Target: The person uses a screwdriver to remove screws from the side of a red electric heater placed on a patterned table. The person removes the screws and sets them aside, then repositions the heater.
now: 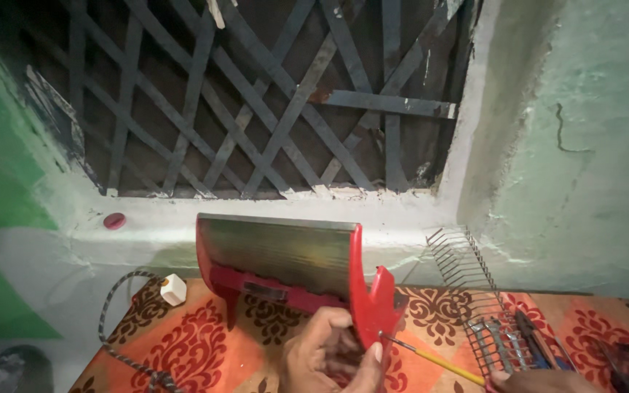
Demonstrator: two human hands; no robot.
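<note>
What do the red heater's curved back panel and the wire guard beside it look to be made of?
The curved back panel of the red heater looks like polished sheet metal: it is glossy and streaked with reflections. The wire guard seems to be thin bare steel rods, grey and dull, set in parallel. The red end plates could be painted metal or plastic; the view leaves that open.

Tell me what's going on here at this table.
A person is working on a red room heater with a shiny curved reflector, standing on an orange patterned tablecloth. Their left hand steadies its red end panel, while the right hand holds a yellow-handled screwdriver with its tip at that panel. A wire grille lies alongside, with pliers and spanners.
</note>
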